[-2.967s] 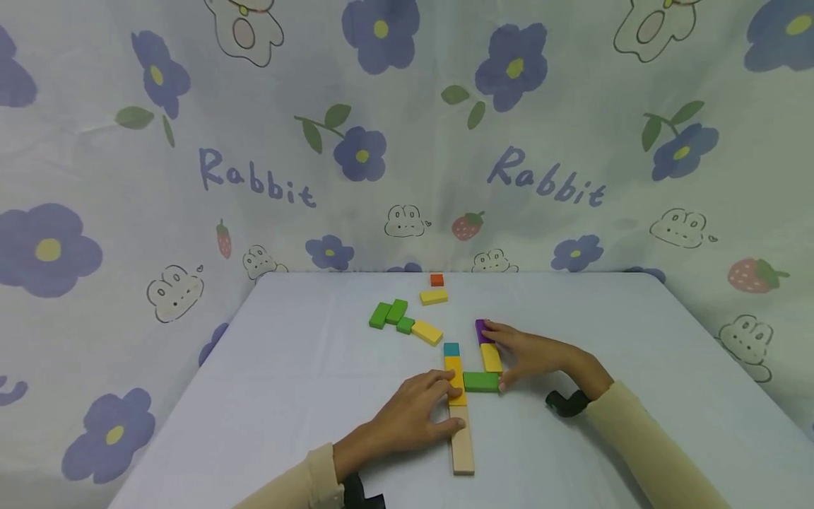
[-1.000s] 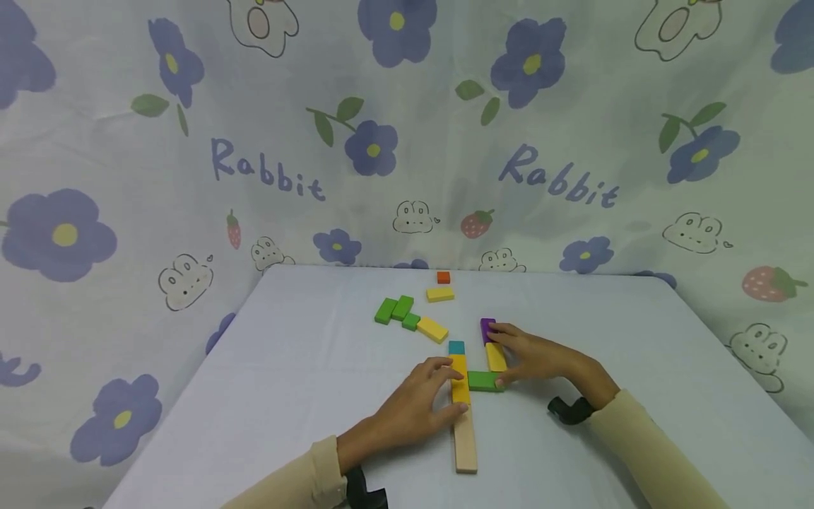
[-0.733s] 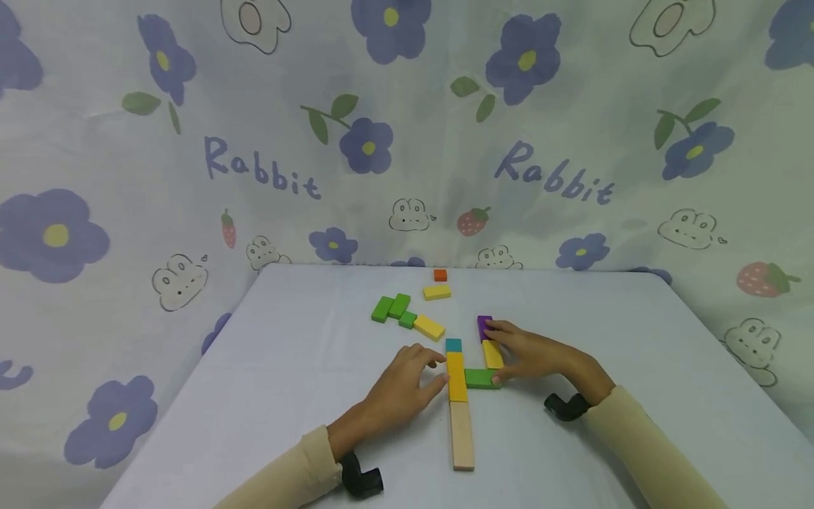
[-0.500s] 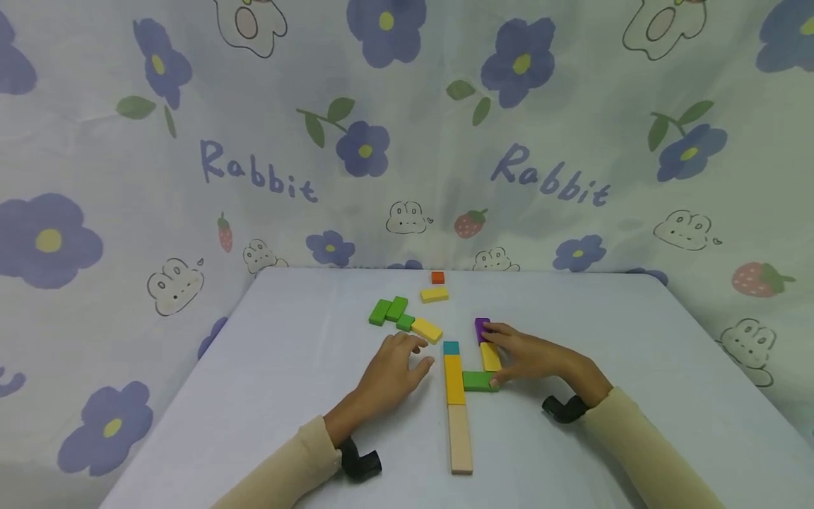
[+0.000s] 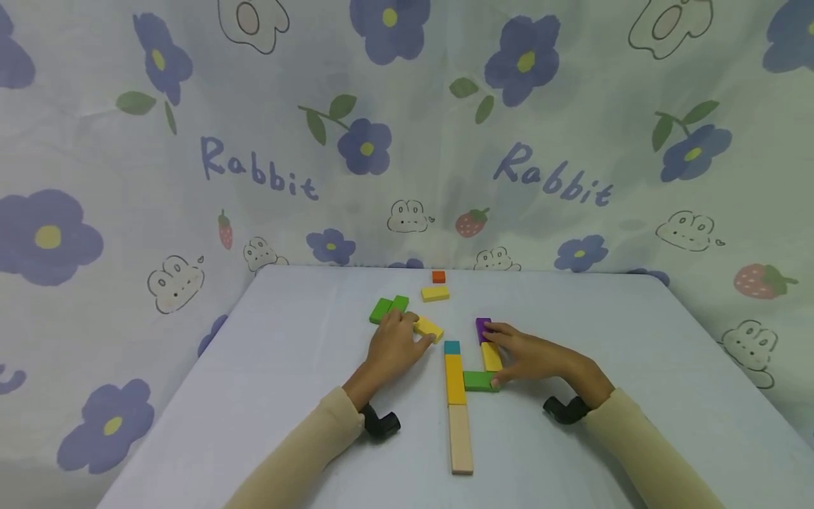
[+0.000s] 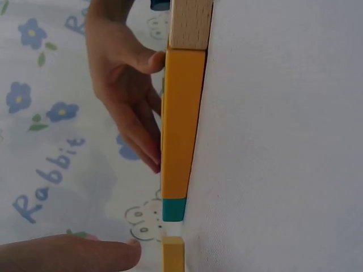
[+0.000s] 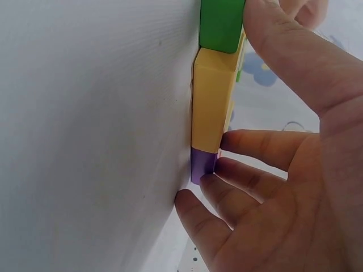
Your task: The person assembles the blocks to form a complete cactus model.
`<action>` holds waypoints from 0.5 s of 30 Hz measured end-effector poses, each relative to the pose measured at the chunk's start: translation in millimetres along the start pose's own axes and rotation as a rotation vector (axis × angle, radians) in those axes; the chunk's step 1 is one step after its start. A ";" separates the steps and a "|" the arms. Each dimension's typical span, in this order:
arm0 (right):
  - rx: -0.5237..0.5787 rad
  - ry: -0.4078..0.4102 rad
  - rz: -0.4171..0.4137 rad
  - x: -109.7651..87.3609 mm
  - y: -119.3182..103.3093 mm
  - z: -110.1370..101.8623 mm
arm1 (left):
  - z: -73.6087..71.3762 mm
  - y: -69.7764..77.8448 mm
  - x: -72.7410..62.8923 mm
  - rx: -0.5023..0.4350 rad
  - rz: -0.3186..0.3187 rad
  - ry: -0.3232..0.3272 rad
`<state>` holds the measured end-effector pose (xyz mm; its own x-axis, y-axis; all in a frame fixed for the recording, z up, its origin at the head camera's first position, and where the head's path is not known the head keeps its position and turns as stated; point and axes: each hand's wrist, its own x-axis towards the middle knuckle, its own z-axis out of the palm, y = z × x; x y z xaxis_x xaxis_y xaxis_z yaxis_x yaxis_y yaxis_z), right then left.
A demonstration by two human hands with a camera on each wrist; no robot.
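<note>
My left hand [image 5: 396,348] is over a small green block, which it hides, with its thumb beside a yellow block [image 5: 427,326]. In the left wrist view, the thumb [image 6: 108,255] points straight at that block's end. My right hand [image 5: 531,355] spans a short row: fingertips touch the purple block [image 7: 203,164], the thumb lies at the green block [image 7: 221,25], and a yellow block [image 7: 211,102] sits between. That green block meets the side of an orange-yellow block [image 5: 454,379], which has a teal block [image 5: 452,347] at its far end and a plain wooden block [image 5: 461,440] at its near end.
Past the left hand lie two green blocks [image 5: 381,309] side by side. A yellow block [image 5: 435,293] and a red-orange block [image 5: 439,277] lie near the back edge of the white table [image 5: 286,367]. A printed curtain [image 5: 273,212] hangs behind.
My left hand has lifted off the orange-yellow and wooden blocks and moved forward and left to the small green and yellow blocks. My right hand stays at its row.
</note>
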<state>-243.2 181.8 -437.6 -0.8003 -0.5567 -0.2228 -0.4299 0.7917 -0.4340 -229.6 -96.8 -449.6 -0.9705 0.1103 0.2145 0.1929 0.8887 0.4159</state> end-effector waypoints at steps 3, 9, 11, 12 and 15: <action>-0.004 0.006 -0.018 -0.9 0.3 0.0 | 2.7 1.7 4.2 0.027 -0.029 -0.013; -0.003 0.012 -0.028 0.0 1.0 0.0 | 7.7 1.0 9.4 0.052 -0.065 -0.028; 0.004 0.008 -0.010 0.4 1.5 0.5 | 9.5 0.2 9.9 0.050 -0.062 -0.027; 0.007 0.006 -0.002 0.6 1.7 0.9 | 10.7 -0.3 10.1 0.050 -0.058 -0.025; 0.020 0.002 0.015 0.1 2.5 1.8 | 13.0 -0.4 9.9 0.050 -0.052 -0.021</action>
<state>-243.6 183.3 -440.3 -0.8074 -0.5440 -0.2282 -0.4092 0.7951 -0.4477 -241.2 -90.2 -459.1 -0.9819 0.0719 0.1749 0.1349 0.9144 0.3816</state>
